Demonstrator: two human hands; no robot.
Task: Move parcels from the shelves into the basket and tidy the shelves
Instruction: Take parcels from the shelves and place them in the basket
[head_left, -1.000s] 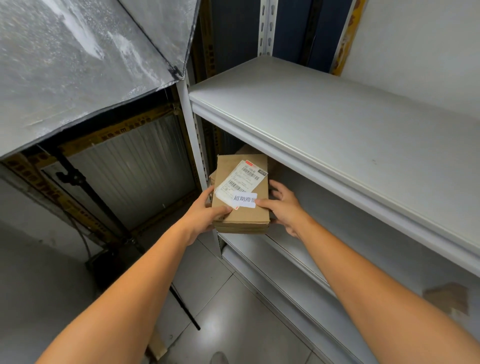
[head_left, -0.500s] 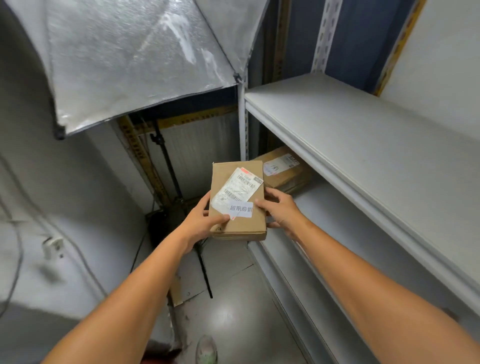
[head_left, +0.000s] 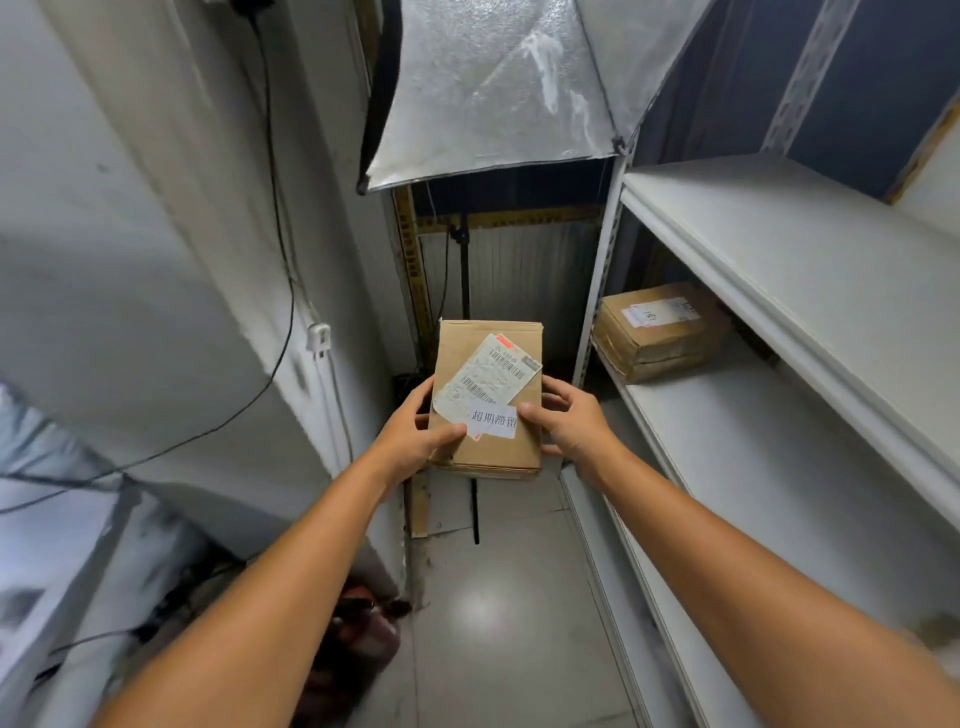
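A brown cardboard parcel (head_left: 488, 447) with a white shipping label and a small white sticker is held in the air over the aisle floor, left of the shelves. My left hand (head_left: 415, 439) grips its left edge, thumb on top. My right hand (head_left: 571, 421) grips its right edge, thumb on the sticker. A second taped cardboard parcel (head_left: 657, 330) lies at the far end of the middle shelf (head_left: 769, 467). No basket is in view.
White metal shelving (head_left: 810, 291) runs along the right side. A silver softbox (head_left: 493, 88) on a black stand (head_left: 470, 364) hangs over the aisle's far end. A grey wall with a black cable (head_left: 280, 260) stands at left. Dark clutter (head_left: 358, 639) lies on the floor.
Both hands have drawn the parcel out of the shelf and to the left into the aisle. My view has turned left, showing the second parcel on the shelf.
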